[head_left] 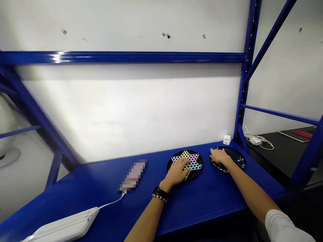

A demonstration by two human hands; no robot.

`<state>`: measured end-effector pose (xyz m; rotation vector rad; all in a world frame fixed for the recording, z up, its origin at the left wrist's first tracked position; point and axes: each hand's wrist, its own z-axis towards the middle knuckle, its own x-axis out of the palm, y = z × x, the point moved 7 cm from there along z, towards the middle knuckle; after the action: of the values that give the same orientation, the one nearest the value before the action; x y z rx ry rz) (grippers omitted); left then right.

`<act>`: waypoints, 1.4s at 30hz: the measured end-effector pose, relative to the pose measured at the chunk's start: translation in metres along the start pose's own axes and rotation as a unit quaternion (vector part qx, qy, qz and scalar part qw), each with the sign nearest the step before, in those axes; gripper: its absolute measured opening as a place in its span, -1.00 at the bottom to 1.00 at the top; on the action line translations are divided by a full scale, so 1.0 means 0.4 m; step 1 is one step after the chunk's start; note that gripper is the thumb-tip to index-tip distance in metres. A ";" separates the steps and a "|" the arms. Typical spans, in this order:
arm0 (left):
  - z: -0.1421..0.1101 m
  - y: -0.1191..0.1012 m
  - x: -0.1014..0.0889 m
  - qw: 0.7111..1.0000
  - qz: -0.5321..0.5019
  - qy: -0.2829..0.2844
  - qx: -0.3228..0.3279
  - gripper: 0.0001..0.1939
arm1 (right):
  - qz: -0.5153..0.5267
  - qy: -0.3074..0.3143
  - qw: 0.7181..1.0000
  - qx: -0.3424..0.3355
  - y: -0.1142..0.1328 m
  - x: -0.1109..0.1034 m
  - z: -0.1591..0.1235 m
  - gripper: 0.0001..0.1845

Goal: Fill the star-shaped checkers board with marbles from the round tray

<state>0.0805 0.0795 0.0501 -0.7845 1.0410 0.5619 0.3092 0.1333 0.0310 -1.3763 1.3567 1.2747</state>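
Note:
A round black Chinese checkers board (193, 160) with a yellow, pink and light-blue star lies on the blue shelf (108, 191). My left hand (177, 171) rests flat on the board's near left part, fingers stretched out. To its right sits a round black tray (237, 158) holding several coloured marbles. My right hand (220, 157) reaches into the tray's left side, fingers curled down over the marbles; what they grip is hidden. A beaded bracelet and a dark band circle my left wrist.
A blurred pinkish phone-sized object (133, 177) lies left of the board, cabled to a white power strip (63, 228) at the near left. A small white charger (226, 139) stands by the wall. Blue rack posts (243, 97) frame the shelf; a black table with white cables (258, 140) lies to the right.

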 end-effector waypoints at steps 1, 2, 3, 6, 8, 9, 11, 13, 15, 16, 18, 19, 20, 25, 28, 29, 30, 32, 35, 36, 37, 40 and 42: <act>0.000 0.000 0.000 1.000 -0.001 0.000 0.000 -0.66 | 0.004 -0.003 1.000 0.002 -0.005 0.000 0.003 -0.65; 0.000 0.000 0.000 1.000 -0.001 0.000 0.000 -0.66 | 0.006 -0.007 1.000 0.004 -0.010 0.001 0.007 -0.65; 0.000 0.000 0.000 1.000 -0.001 0.000 0.000 -0.67 | 0.013 -0.008 1.000 0.004 -0.017 0.002 0.011 -0.66; -0.001 0.000 0.001 1.000 0.003 0.002 -0.001 -0.67 | 0.085 -0.004 0.996 -0.012 -0.037 0.010 0.025 -0.68; -0.001 0.001 0.002 1.000 0.005 0.004 0.000 -0.68 | 0.164 -0.012 0.986 -0.031 -0.052 0.011 0.035 -0.69; -0.001 0.001 0.003 1.000 0.006 0.003 0.001 -0.68 | 0.201 -0.022 0.978 -0.039 -0.059 0.009 0.039 -0.69; 0.000 0.001 0.002 1.000 0.005 0.000 0.004 -0.69 | 0.264 -0.047 0.962 -0.046 -0.074 0.002 0.045 -0.66; 0.000 0.002 0.001 1.000 0.003 -0.003 0.005 -0.69 | 0.312 -0.066 0.947 -0.046 -0.085 -0.004 0.050 -0.62; 0.001 0.002 0.001 1.000 0.001 -0.003 0.005 -0.68 | 0.338 -0.078 0.937 -0.042 -0.094 -0.009 0.054 -0.61; 0.001 0.002 0.001 1.000 0.000 -0.003 0.004 -0.68 | 0.342 -0.081 0.935 -0.041 -0.096 -0.010 0.056 -0.60; 0.000 0.002 0.000 1.000 -0.002 -0.003 0.003 -0.68 | 0.336 -0.077 0.938 -0.042 -0.099 -0.010 0.057 -0.62; 0.000 0.001 -0.001 1.000 -0.003 -0.003 0.002 -0.68 | 0.332 -0.073 0.939 -0.042 -0.100 -0.009 0.057 -0.64; 0.000 0.001 -0.001 1.000 -0.004 -0.003 0.001 -0.67 | 0.331 -0.069 0.940 -0.040 -0.101 -0.007 0.056 -0.65; 0.000 -0.001 -0.001 1.000 -0.005 -0.003 0.001 -0.67 | 0.361 -0.059 0.931 -0.025 -0.108 -0.011 0.042 -0.62; 0.000 -0.002 -0.001 1.000 -0.003 -0.003 0.004 -0.68 | 0.355 -0.053 0.933 -0.027 -0.108 -0.014 0.035 -0.61; 0.000 -0.002 -0.001 1.000 -0.003 -0.004 0.004 -0.68 | 0.342 -0.049 0.938 -0.031 -0.107 -0.013 0.034 -0.64; 0.000 -0.001 -0.001 1.000 -0.003 -0.005 0.003 -0.68 | 0.327 -0.042 0.943 -0.035 -0.106 -0.011 0.034 -0.67; 0.000 -0.001 -0.001 1.000 -0.003 -0.005 0.002 -0.68 | 0.297 -0.026 0.954 -0.041 -0.104 -0.001 0.036 -0.74; 0.000 -0.002 -0.001 1.000 -0.004 -0.006 0.005 -0.68 | 0.263 -0.011 0.964 -0.034 -0.106 0.015 0.041 -0.77; 0.000 -0.003 -0.002 1.000 -0.005 -0.007 0.005 -0.68 | 0.258 -0.012 0.966 -0.030 -0.106 0.018 0.042 -0.77; 0.000 -0.003 -0.003 1.000 -0.005 -0.006 0.004 -0.68 | 0.260 -0.014 0.965 -0.028 -0.106 0.020 0.043 -0.76; 0.000 -0.004 -0.003 1.000 -0.004 0.001 -0.001 -0.68 | 0.345 -0.027 0.937 -0.038 -0.103 0.009 0.042 -0.70; 0.000 -0.004 -0.003 1.000 -0.004 0.002 -0.002 -0.68 | 0.482 -0.023 0.874 -0.050 -0.104 -0.006 0.041 -0.69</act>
<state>0.0812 0.0786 0.0518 -0.7932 1.0408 0.5550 0.3486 0.1541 0.0263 -0.6703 2.0690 2.0002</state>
